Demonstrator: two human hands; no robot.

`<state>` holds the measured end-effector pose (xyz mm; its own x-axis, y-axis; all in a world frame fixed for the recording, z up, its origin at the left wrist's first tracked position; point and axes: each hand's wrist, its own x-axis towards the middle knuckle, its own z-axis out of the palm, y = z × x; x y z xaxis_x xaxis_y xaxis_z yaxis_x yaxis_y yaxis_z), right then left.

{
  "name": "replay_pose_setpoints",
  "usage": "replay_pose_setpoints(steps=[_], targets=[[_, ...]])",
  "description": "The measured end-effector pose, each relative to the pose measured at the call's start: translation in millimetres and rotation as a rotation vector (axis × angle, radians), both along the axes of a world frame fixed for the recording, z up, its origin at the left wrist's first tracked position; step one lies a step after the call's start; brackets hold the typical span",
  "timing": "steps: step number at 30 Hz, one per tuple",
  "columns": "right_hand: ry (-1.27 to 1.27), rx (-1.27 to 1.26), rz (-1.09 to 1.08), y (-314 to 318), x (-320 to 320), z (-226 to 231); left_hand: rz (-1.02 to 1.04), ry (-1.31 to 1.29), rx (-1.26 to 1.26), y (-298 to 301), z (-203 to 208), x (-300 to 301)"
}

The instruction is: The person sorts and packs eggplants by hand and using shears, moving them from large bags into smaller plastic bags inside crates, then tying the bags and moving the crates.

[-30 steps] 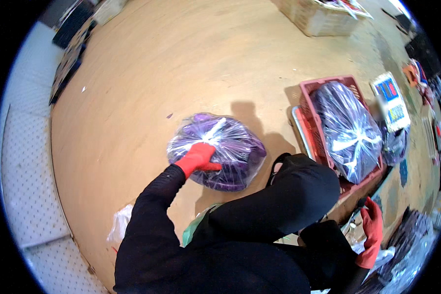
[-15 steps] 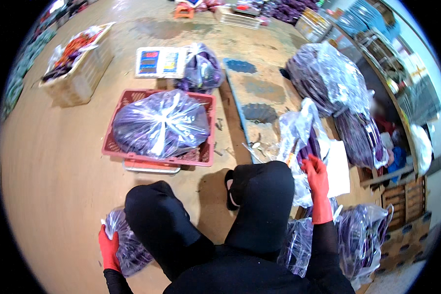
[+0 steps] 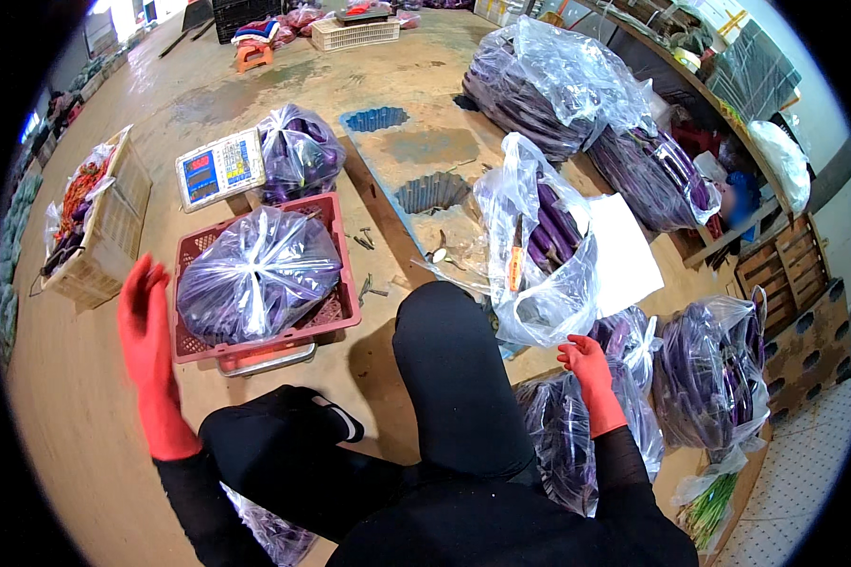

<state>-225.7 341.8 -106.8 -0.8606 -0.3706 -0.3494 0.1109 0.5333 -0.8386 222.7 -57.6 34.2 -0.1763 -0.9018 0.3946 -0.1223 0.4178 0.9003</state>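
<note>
Both my hands wear red gloves. My left hand is raised with loosely spread fingers, holding nothing, just left of the red plastic basket. A tied clear bag of eggplants fills that basket, which rests on a scale with a white display panel. My right hand hovers with fingers slightly bent and nothing visible in them, above tied bags of eggplants. Ahead of it lies an open clear bag with long purple eggplants showing inside. Another eggplant bag is partly hidden below my left leg.
A pale crate with orange netting stands at the far left. Large eggplant bags lie at the back right, near a wooden pallet. A white sheet lies beside the open bag. An orange stool stands far back.
My left hand has let go of the eggplant bag by my left leg and risen beside the basket. My right hand has moved back from the open bag. The view has turned right.
</note>
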Motion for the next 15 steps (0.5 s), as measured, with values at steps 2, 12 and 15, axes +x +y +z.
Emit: replay_pose_setpoints(steps=[2, 12, 15], targets=[[-0.002, 0.008, 0.032, -1.2, 4.3, -14.2, -0.063, 0.018, -0.060, 7.5, 5.2, -38.2], [-0.204, 0.074, 0.156, 9.1, 16.0, -62.3, 0.327, 0.306, 0.363, -45.0, -54.2, 25.3], [-0.183, 0.107, 0.196, -15.5, 22.3, -43.0, 0.413, 0.376, 0.387, -32.7, -86.3, 78.8]])
